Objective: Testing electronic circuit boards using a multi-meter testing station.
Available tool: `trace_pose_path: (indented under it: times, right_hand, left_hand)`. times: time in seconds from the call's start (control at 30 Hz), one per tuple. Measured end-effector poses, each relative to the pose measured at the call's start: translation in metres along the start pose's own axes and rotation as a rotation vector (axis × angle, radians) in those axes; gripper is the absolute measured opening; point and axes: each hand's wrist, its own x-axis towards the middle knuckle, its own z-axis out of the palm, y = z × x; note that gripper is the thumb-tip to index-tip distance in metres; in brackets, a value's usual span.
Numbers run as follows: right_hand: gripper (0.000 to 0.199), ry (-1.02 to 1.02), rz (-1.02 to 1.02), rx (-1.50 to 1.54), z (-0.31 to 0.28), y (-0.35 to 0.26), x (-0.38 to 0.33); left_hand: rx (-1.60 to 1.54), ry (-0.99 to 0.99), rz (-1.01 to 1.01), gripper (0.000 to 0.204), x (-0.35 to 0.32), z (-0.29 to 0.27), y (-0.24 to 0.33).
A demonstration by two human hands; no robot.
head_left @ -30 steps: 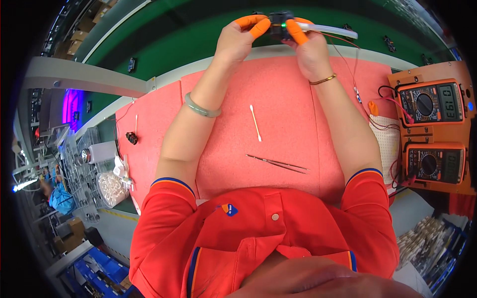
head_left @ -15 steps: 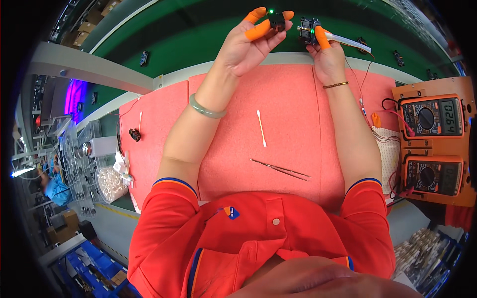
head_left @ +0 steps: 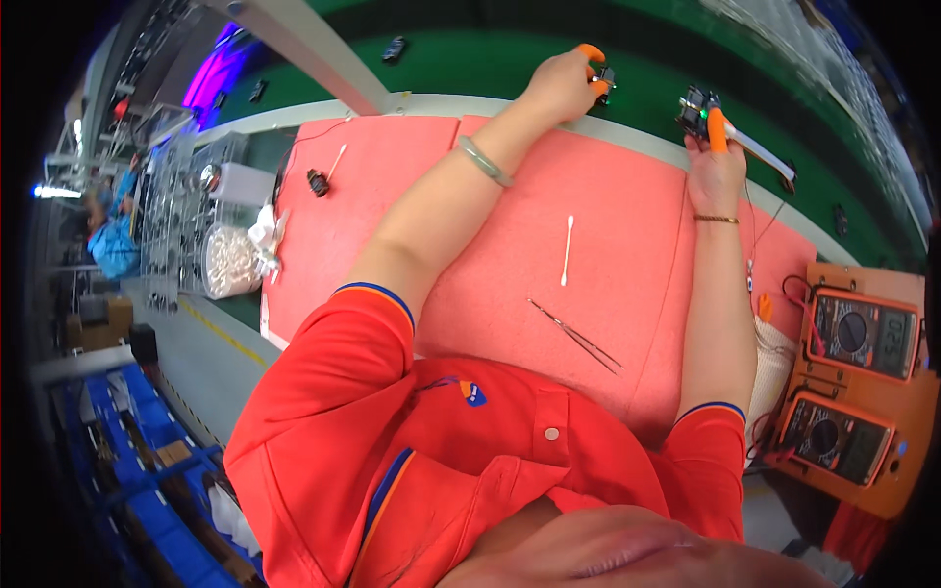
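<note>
My left hand (head_left: 567, 86), with orange finger cots, reaches over the green surface past the mat's far edge. Its fingers are closed round a small black electronic module (head_left: 606, 84). To its right, my right hand (head_left: 717, 174) holds up a similar black electronic module (head_left: 694, 110) with a green light. A slim white stick (head_left: 761, 152) juts out to the right from the same hand; its far end overlaps a dark part. A cotton swab (head_left: 568, 251) and metal tweezers (head_left: 574, 336) lie on the pink mat (head_left: 490, 294) between my forearms.
Two orange multimeters (head_left: 863, 333) stand in an orange-brown holder at right. Left on the mat are a black part (head_left: 318, 182) and another swab (head_left: 338, 160). A tub of cotton swabs (head_left: 231, 261) stands beyond. A grey post (head_left: 314, 54) rises at the far left; modules (head_left: 394, 49) dot the green surface.
The whole view has swung, shifting the mat and meters. My left hand has turned from palm up to palm down over the green surface, still at its module. My right hand keeps its hold.
</note>
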Motion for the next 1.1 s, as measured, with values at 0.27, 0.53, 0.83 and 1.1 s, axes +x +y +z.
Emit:
trace_pose_path:
  times: [0.27, 0.53, 0.83, 1.1]
  right_hand:
    - [0.018, 0.016, -0.032, 0.006, -0.003, 0.001, 0.002]
    - [0.02, -0.007, -0.04, -0.047, 0.001, -0.002, 0.003]
    - [0.02, 0.032, -0.072, -0.147, 0.002, -0.012, -0.003]
    - [0.018, -0.009, -0.093, -0.063, 0.002, -0.016, -0.007]
  left_hand:
    - [1.076, 0.235, -0.141, 0.035, 0.019, -0.068, -0.048]
    - [0.715, 0.105, -0.286, 0.035, 0.005, -0.121, -0.089]
    - [0.118, -0.04, 0.089, 0.03, -0.014, -0.009, 0.045]
    - [-0.893, -0.139, -0.098, 0.028, -0.018, 0.004, 0.042]
